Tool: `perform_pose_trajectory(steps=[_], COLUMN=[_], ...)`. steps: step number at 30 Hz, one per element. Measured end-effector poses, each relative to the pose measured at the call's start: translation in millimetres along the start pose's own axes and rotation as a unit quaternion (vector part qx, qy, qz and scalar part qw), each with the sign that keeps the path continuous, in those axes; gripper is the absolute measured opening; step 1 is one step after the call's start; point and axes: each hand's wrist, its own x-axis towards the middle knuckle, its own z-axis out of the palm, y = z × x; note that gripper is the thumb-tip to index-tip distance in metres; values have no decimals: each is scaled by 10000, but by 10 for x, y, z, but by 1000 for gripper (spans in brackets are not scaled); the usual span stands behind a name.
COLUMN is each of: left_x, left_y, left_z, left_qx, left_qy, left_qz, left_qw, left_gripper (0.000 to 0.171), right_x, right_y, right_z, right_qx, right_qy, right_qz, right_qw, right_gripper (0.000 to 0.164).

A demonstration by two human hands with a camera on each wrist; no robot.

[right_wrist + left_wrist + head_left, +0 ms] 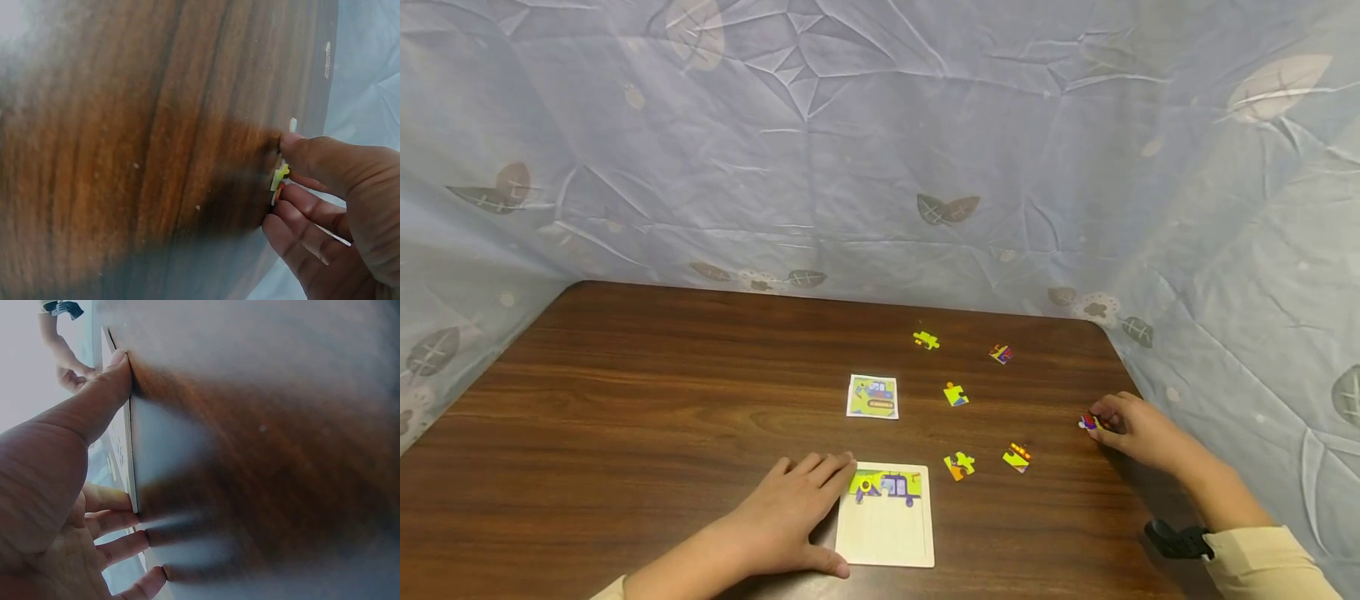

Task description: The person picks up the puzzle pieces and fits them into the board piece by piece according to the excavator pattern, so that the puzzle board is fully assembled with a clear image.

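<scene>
My left hand rests along the left side of a square wooden puzzle board, its thumb near the front corner and fingertips by the back one. In the left wrist view the thumb and fingers meet the board's edge. Fitted pieces showing part of a purple vehicle on yellow-green fill the board's top strip; pale bare wood shows below. Far to the right, my right hand pinches a red, purple and white puzzle piece at the tabletop. Fingers partly hide this piece in the right wrist view.
Several loose puzzle pieces, such as a yellow-orange one and a yellow-red one, lie right of the board. A small picture card lies behind it. Grey leaf-patterned cloth hangs around the brown table.
</scene>
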Motion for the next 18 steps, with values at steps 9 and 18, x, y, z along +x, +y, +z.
perform_pose_trajectory(steps=[9, 18], left_x=[-4, -7], left_y=[-8, -4], left_z=[2, 2], left_qx=[13, 44], left_qy=[-10, 2], left_qz=[1, 9], left_qw=[10000, 10000], left_gripper=[116, 116], right_x=[7, 28], right_y=[-50, -115], right_z=[37, -9], right_qx=[-2, 269], right_qy=[67, -409], right_qz=[137, 668], right_qw=[9999, 9966], right_gripper=[19, 22])
